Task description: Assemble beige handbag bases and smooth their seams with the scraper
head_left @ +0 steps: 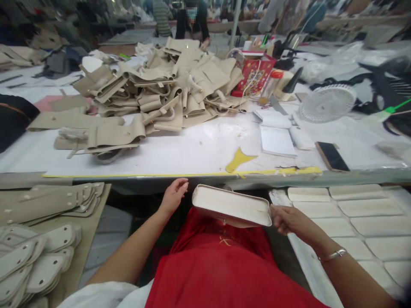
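A pale handbag body point(233, 201) with a flat off-white panel facing up and thin raised edges is in front of my red apron point(221, 265). My right hand point(282, 219) is closed on its right end, with the fingers curled at the corner. To the left of the bag, my left hand point(175, 194) is held up near the table edge. It is apart from the bag, its fingers loosely bent and nothing visible in them. The underside of the bag is hidden from view.
Beige leather pieces point(180, 85) are heaped on the white table point(192, 152). A yellow scrap point(239, 160), notepad point(278, 139), phone point(332, 156) and white fan point(327, 102) lie rightward. White panels point(359, 209) fill the right side; strap pieces point(41, 261) lie left. A person point(192, 25) sits opposite.
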Demonstrator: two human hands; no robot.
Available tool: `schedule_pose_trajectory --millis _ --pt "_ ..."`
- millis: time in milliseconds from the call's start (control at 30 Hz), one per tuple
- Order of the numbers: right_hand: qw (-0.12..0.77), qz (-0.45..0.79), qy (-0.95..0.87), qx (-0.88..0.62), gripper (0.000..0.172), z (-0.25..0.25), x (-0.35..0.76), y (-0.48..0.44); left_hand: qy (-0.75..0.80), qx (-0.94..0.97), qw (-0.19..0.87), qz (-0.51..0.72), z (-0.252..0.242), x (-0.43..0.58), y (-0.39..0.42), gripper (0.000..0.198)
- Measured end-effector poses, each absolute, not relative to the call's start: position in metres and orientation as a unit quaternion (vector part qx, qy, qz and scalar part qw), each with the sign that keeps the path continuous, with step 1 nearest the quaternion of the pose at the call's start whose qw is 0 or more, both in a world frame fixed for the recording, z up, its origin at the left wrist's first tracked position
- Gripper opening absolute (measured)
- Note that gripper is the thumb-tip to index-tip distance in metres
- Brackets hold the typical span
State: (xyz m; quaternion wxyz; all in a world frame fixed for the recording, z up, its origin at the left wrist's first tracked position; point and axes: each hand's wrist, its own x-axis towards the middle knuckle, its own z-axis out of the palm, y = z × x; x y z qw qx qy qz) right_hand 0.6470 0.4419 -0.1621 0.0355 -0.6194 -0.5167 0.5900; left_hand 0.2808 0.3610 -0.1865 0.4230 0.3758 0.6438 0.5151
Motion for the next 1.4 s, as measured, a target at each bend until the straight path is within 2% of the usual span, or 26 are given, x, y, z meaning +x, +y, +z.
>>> schedule_pose_trajectory --millis 100,167,233,300,433,533,667,833,967,1400 --pt "0.024 0.521 -0.572 -0.633 0.047 -0.153 0.645 0.442 0.579 0.31 0.584 0.477 -0.216 0.272 0.357 0.053" --pt "0.01 0.389 -0.657 -0.646 0.045 -0.139 0.635 0.441 0.541 0.287 0.631 0.477 -0.226 0.277 0.357 0.057" --pt "0.02 0.233 -0.75 -0.619 0.041 -0.125 0.614 0.438 0.572 0.296 0.604 0.47 -0.226 0.284 0.359 0.053" --pt "0.042 0.152 -0.832 -0.532 0.033 -0.117 0.581 0.434 0.646 0.374 0.519 0.416 -0.217 0.285 0.363 0.045" --pt "0.042 0.166 -0.934 -0.314 0.024 -0.129 0.502 0.426 0.693 0.605 0.336 0.199 -0.187 0.275 0.377 0.033" --pt "0.036 0.16 -0.95 -0.266 0.018 -0.149 0.463 0.422 0.65 0.687 0.316 0.075 -0.172 0.268 0.386 0.029" --pt "0.034 0.132 -0.954 -0.268 0.014 -0.164 0.454 0.421 0.636 0.723 0.268 -0.008 -0.168 0.271 0.386 0.038" --pt "0.058 0.122 -0.961 -0.242 0.023 -0.169 0.463 0.419 0.663 0.703 0.256 -0.024 -0.175 0.278 0.381 0.038" --pt "0.063 0.117 -0.961 -0.24 0.03 -0.17 0.464 0.419 0.689 0.673 0.268 0.014 -0.181 0.277 0.381 0.037" --pt "0.064 0.141 -0.954 -0.257 0.028 -0.169 0.473 0.424 0.682 0.692 0.236 -0.024 -0.179 0.288 0.392 0.032"
